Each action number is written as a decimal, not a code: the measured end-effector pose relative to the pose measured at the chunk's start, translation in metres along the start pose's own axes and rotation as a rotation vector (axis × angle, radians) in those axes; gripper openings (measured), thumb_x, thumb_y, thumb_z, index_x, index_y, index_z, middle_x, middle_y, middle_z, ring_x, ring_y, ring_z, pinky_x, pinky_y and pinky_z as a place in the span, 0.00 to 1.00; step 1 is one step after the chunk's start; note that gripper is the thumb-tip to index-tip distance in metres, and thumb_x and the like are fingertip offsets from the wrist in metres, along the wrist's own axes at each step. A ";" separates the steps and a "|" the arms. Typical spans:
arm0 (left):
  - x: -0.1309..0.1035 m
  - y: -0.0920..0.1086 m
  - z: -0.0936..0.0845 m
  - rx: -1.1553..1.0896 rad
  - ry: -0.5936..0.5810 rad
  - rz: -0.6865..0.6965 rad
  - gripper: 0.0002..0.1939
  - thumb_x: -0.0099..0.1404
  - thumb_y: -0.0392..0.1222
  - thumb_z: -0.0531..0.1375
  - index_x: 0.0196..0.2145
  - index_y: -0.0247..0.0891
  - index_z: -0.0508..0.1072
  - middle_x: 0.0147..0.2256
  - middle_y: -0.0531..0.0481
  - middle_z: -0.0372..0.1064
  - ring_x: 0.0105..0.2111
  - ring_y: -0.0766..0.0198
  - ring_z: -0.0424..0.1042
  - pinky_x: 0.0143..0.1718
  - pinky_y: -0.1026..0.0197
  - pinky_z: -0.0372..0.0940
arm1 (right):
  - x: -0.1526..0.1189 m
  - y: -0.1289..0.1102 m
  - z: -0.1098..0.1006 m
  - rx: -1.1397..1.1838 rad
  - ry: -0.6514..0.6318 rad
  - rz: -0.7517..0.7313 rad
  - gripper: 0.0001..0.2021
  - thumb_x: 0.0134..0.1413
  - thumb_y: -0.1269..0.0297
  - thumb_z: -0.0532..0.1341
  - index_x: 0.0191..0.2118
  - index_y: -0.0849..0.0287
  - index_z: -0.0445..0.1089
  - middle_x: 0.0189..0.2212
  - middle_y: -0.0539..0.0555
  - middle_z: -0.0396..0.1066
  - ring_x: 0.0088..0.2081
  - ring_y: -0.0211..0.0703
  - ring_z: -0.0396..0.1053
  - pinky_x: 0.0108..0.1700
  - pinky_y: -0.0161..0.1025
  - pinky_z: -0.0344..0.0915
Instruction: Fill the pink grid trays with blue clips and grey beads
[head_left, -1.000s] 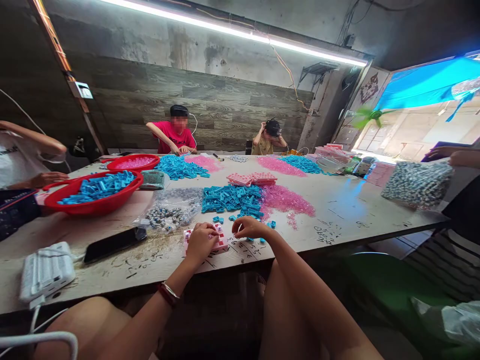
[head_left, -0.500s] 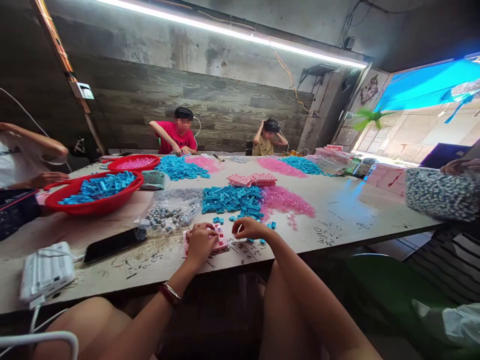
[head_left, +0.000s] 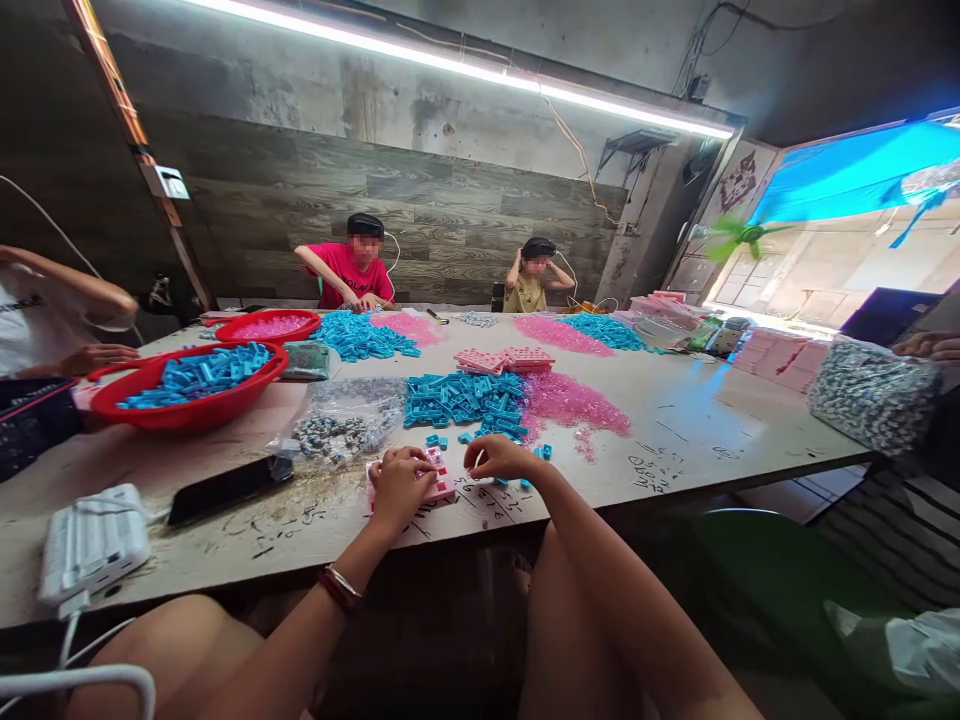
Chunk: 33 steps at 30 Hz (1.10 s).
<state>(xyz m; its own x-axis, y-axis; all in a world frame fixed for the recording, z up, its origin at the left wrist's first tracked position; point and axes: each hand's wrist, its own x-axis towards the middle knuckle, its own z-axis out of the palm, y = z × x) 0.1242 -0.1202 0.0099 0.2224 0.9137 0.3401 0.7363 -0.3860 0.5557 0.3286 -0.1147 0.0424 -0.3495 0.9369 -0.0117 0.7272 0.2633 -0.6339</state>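
Note:
My left hand (head_left: 403,482) lies over a small pink tray (head_left: 444,487) with red and white squares, at the table's near edge. Its fingers are bent onto the tray and cover much of it. Just to the right, my right hand (head_left: 499,457) hovers beside the tray with thumb and forefinger curled together in a pinch. Whatever may be between those fingertips is too small to make out. Close beyond both hands sit a heap of blue plastic pieces (head_left: 465,402) and a spread of clear pink pieces (head_left: 574,405). A few loose blue pieces (head_left: 436,441) lie nearer.
Stacked pink trays (head_left: 504,360) stand behind the heaps. To the left are a clear bag of beads (head_left: 334,425), a black phone (head_left: 229,490), a white power bank (head_left: 96,545) and a red basin (head_left: 191,385) of blue pieces. Co-workers sit around the table; one handles a bead-filled bag (head_left: 870,395).
My hands and the pink tray stay almost still. At the right, the bag of beads by a co-worker has tilted and shifted. The far co-worker's raised hands have moved slightly around the head.

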 end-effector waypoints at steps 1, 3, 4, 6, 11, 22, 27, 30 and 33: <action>0.000 0.000 0.000 -0.004 -0.002 -0.010 0.07 0.55 0.41 0.58 0.28 0.46 0.78 0.42 0.51 0.70 0.47 0.52 0.59 0.48 0.46 0.49 | 0.000 -0.001 0.001 0.004 0.016 -0.008 0.06 0.39 0.73 0.61 0.29 0.62 0.72 0.25 0.51 0.72 0.28 0.37 0.68 0.27 0.29 0.60; 0.000 0.000 -0.001 -0.009 0.000 -0.031 0.07 0.55 0.42 0.59 0.28 0.46 0.78 0.43 0.51 0.69 0.47 0.52 0.59 0.48 0.46 0.50 | 0.001 -0.004 0.003 0.015 0.073 -0.028 0.06 0.41 0.72 0.61 0.30 0.63 0.71 0.27 0.52 0.72 0.29 0.37 0.68 0.28 0.29 0.61; 0.000 0.000 -0.002 -0.010 0.003 -0.041 0.07 0.55 0.42 0.59 0.27 0.47 0.78 0.44 0.51 0.68 0.47 0.51 0.58 0.49 0.46 0.50 | 0.002 -0.006 0.004 0.022 0.114 -0.048 0.06 0.43 0.71 0.60 0.31 0.63 0.71 0.28 0.52 0.72 0.30 0.36 0.68 0.29 0.29 0.61; 0.000 0.000 -0.002 -0.006 0.007 -0.057 0.07 0.54 0.43 0.59 0.27 0.47 0.78 0.45 0.51 0.67 0.47 0.50 0.58 0.49 0.45 0.50 | 0.004 -0.008 0.006 0.039 0.201 -0.108 0.05 0.44 0.69 0.60 0.30 0.63 0.70 0.29 0.53 0.71 0.29 0.36 0.68 0.29 0.30 0.61; 0.000 -0.001 -0.001 -0.001 0.007 -0.071 0.07 0.54 0.43 0.58 0.27 0.47 0.78 0.46 0.52 0.66 0.47 0.50 0.57 0.48 0.45 0.50 | 0.006 -0.008 0.009 0.059 0.278 -0.185 0.03 0.43 0.71 0.60 0.28 0.62 0.70 0.27 0.51 0.71 0.27 0.34 0.67 0.29 0.30 0.61; -0.002 0.001 -0.002 0.044 0.002 -0.018 0.08 0.54 0.40 0.58 0.26 0.45 0.77 0.45 0.51 0.67 0.47 0.50 0.57 0.47 0.46 0.50 | 0.009 -0.005 0.013 0.064 0.253 -0.178 0.03 0.41 0.73 0.60 0.27 0.62 0.70 0.25 0.50 0.70 0.27 0.35 0.67 0.28 0.29 0.61; -0.002 -0.002 -0.002 0.042 -0.051 0.002 0.07 0.53 0.38 0.58 0.29 0.44 0.76 0.44 0.50 0.67 0.48 0.51 0.57 0.47 0.47 0.50 | 0.009 -0.005 0.016 0.136 0.234 -0.123 0.03 0.39 0.74 0.59 0.26 0.62 0.68 0.21 0.50 0.68 0.25 0.35 0.67 0.25 0.29 0.60; 0.001 -0.004 -0.003 0.055 -0.094 0.005 0.10 0.52 0.38 0.58 0.34 0.43 0.74 0.44 0.50 0.67 0.47 0.51 0.58 0.47 0.48 0.51 | 0.009 -0.009 0.019 0.164 0.219 -0.102 0.03 0.39 0.73 0.60 0.26 0.63 0.66 0.20 0.49 0.68 0.25 0.37 0.69 0.24 0.28 0.60; 0.005 -0.007 -0.005 0.063 -0.137 0.009 0.15 0.51 0.38 0.59 0.38 0.41 0.71 0.43 0.49 0.67 0.46 0.52 0.59 0.47 0.51 0.52 | 0.010 -0.013 0.023 0.184 0.200 -0.107 0.04 0.38 0.74 0.60 0.26 0.63 0.65 0.21 0.49 0.67 0.26 0.37 0.70 0.24 0.27 0.60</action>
<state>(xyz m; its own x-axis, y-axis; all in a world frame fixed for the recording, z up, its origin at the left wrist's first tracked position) 0.1173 -0.1137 0.0117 0.3109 0.9207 0.2361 0.7714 -0.3895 0.5032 0.3020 -0.1144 0.0329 -0.2818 0.9376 0.2038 0.5664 0.3340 -0.7534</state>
